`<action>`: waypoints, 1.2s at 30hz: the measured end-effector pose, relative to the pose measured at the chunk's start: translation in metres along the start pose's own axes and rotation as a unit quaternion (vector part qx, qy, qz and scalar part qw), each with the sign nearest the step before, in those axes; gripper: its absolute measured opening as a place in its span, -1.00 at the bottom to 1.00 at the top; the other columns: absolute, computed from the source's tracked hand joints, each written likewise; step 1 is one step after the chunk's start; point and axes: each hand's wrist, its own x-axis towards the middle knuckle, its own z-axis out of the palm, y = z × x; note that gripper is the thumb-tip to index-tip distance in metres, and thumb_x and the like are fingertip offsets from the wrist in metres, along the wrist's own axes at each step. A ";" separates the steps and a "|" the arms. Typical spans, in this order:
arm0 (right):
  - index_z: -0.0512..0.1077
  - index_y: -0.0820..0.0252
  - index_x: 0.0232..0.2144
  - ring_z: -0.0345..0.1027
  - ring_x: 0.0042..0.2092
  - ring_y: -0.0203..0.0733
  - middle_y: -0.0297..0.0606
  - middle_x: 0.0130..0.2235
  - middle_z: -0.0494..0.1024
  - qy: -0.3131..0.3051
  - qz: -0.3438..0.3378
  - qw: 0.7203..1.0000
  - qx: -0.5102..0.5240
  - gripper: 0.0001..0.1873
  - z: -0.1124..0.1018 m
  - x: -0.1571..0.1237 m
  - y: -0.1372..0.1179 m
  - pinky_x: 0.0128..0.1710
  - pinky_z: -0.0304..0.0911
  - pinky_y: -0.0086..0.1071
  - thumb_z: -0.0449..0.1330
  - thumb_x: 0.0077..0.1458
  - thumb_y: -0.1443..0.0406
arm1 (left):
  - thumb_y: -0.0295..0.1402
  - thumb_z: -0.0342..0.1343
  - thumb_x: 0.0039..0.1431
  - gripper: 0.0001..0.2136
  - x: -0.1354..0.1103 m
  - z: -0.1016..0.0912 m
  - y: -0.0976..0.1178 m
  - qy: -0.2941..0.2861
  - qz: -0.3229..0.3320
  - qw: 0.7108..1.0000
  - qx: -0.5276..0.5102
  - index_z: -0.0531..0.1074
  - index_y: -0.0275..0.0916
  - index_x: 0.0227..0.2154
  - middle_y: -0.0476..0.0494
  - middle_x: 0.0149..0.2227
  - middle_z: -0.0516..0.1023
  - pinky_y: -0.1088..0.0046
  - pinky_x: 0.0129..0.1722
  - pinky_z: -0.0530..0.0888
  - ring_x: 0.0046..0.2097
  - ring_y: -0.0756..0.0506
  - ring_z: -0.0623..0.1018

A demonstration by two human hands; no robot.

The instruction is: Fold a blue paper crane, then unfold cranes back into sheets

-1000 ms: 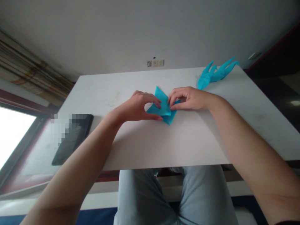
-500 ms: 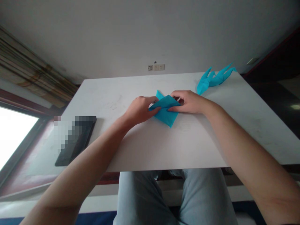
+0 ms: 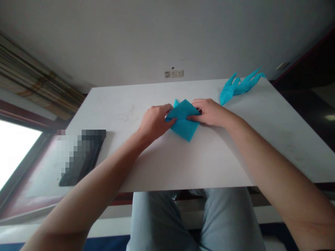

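Observation:
A folded sheet of blue origami paper [image 3: 185,127] lies in the middle of the white table, roughly diamond-shaped, one corner pointing toward me. A crease runs across its middle, and a small tip sticks out behind the upper flap. My left hand [image 3: 157,120] pinches the paper's left corner, thumb on top and the other fingers partly hidden behind. On the right corner, my right hand [image 3: 209,111] grips in the same way, its thumb lying along the crease. Folded blue paper cranes [image 3: 238,88] stand together at the back right of the table.
A dark tablet-like device [image 3: 83,157], partly blurred out, lies on the left beside the window. The white table [image 3: 183,167] has its front edge just above my knees and its back edge against a wall with sockets [image 3: 173,74]. A curtain [image 3: 34,73] hangs at the left.
The paper's upper flap has risen and opened out flatter, its top corner now farther from me. Both hands keep their grip at the sides, with only slight shifts.

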 end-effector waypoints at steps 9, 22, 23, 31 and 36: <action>0.60 0.10 -0.30 0.43 -0.17 -0.05 -0.24 -0.22 0.63 -0.013 -0.013 1.000 -0.026 -0.92 -0.004 -0.001 0.001 -0.13 0.17 -0.24 0.41 0.20 0.25 | -0.30 0.36 0.31 -0.89 0.000 -0.014 -0.007 0.006 -0.039 0.999 0.017 0.70 -0.15 -0.15 -0.16 -0.21 0.81 0.18 -0.04 0.63 -0.14 -0.27 0.76; 0.64 0.10 -0.24 0.47 -0.15 -0.02 -0.20 -0.17 0.67 -0.005 -0.065 0.997 -0.042 -0.92 0.001 0.000 0.000 -0.09 0.24 -0.22 0.35 0.19 0.32 | -0.30 0.27 0.37 -0.78 0.000 -0.007 -0.006 -0.005 0.033 0.999 0.042 0.70 -0.18 0.00 -0.23 -0.01 0.80 0.20 0.03 0.59 -0.03 -0.27 0.75; 0.63 0.09 -0.25 0.48 -0.13 0.00 -0.20 -0.17 0.68 0.003 -0.060 0.997 -0.040 -0.95 0.002 0.000 -0.001 -0.08 0.25 -0.21 0.36 0.20 0.31 | -0.26 0.24 0.41 -0.78 0.001 -0.004 -0.006 0.000 0.027 0.999 0.045 0.70 -0.19 -0.02 -0.24 -0.04 0.80 0.20 0.01 0.58 -0.04 -0.28 0.74; 0.62 0.08 -0.29 0.47 -0.13 0.02 -0.21 -0.21 0.65 0.021 -0.032 0.998 -0.056 -0.96 0.008 0.001 -0.002 -0.06 0.23 -0.18 0.38 0.26 0.29 | -0.20 0.23 0.42 -0.80 0.005 0.005 -0.011 0.013 0.039 0.998 0.056 0.68 -0.19 -0.17 -0.27 -0.09 0.76 0.21 -0.04 0.54 -0.07 -0.27 0.70; 0.72 0.06 -0.17 0.53 -0.03 0.07 -0.13 -0.07 0.69 0.013 -0.073 0.997 -0.033 -0.83 0.002 -0.003 0.005 0.02 0.33 -0.14 0.31 0.28 0.34 | -0.02 0.37 0.35 -0.69 0.001 0.003 -0.007 -0.032 0.098 0.994 -0.022 0.67 -0.18 -0.13 -0.17 -0.13 0.76 0.21 0.02 0.51 -0.11 -0.23 0.71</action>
